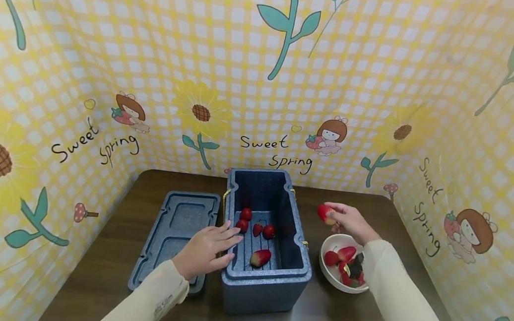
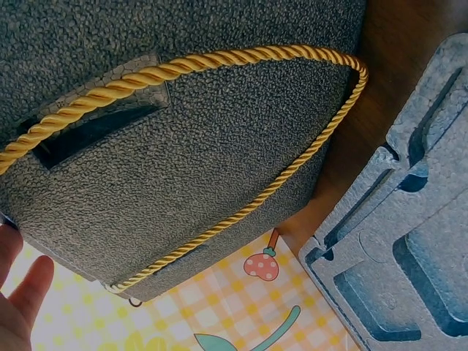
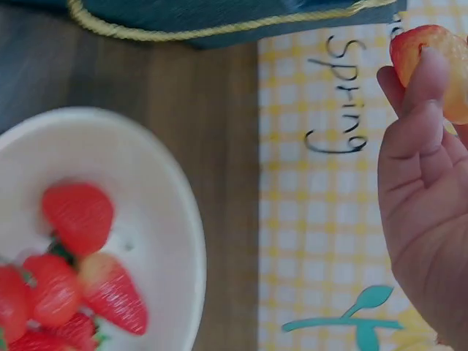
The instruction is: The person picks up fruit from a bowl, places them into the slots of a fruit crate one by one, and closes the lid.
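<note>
My right hand (image 1: pixel 351 223) pinches a strawberry (image 1: pixel 325 213) between thumb and fingers, above and behind a white bowl (image 1: pixel 327 272). In the right wrist view the pinched strawberry shows red at one end and pale yellow at the other. More strawberries (image 3: pixel 79 218) lie in the bowl, beside something dark (image 1: pixel 355 267). My left hand (image 1: pixel 206 249) rests its extended fingers at the left rim of a deep dark grey foam box (image 1: pixel 265 293). Inside the box lie a large strawberry (image 1: pixel 260 258) near the front and several smaller red fruits (image 1: pixel 269 231) farther back.
The grooved grey lid (image 1: pixel 175 234) lies flat to the box's left, partly under my left forearm. Gold rope handles (image 2: pixel 256 55) hang on the box's sides. Checked cloth (image 1: pixel 261 96) walls enclose the back and sides of the brown wooden table (image 1: pixel 111 264).
</note>
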`<state>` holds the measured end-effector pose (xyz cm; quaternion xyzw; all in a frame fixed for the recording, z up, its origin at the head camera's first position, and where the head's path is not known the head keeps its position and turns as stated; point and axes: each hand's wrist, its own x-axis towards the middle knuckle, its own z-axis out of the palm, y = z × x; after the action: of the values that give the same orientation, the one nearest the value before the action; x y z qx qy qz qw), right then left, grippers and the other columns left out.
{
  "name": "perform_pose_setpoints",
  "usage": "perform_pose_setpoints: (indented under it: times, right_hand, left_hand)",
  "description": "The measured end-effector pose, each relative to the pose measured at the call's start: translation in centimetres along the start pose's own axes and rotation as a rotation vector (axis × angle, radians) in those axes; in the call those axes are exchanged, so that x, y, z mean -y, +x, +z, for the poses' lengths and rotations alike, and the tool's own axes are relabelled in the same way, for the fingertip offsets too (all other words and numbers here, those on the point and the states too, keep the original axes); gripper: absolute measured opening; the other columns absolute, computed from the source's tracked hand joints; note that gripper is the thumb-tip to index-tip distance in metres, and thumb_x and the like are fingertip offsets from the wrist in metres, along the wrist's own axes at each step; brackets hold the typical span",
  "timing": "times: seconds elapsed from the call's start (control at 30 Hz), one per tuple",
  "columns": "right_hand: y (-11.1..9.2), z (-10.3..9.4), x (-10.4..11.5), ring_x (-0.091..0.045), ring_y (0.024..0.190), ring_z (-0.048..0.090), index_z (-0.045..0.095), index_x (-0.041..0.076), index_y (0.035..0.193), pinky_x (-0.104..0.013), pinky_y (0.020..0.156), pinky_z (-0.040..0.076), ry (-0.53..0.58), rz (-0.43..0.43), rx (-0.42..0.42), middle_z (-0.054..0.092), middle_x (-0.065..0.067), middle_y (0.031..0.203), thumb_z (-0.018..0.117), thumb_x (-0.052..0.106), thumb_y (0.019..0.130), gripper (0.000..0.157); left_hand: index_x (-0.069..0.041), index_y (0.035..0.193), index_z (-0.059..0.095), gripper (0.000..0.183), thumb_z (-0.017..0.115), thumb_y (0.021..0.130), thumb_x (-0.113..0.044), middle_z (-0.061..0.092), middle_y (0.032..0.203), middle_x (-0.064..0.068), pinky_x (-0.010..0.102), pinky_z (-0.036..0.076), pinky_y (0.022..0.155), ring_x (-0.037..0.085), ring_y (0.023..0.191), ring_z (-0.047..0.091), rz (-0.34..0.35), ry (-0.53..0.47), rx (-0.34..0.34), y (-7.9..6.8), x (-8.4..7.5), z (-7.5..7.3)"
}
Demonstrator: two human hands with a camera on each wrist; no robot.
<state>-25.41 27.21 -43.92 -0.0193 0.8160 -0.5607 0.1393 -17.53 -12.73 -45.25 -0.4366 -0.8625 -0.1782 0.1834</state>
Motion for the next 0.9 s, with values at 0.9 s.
perform_pose_setpoints:
  times: [0.9]
  right_hand:
    - [4.6,4.1,9.6,-0.01,0.072,0.067,0.049,-0.006,0.136,-0.02,0.071,0.054,0.09,-0.208,0.022,0.056,-0.028,0.123,0.061,0.012,0.092,0.048]
  left_hand:
    - [-0.007,0.122,0.067,0.065,0.021,0.102,-0.05,0.062,0.126,0.009,0.045,0.048,0.092,0.028,0.121,0.055,0.03,0.016,-0.039,-0.4,0.2,0.4]
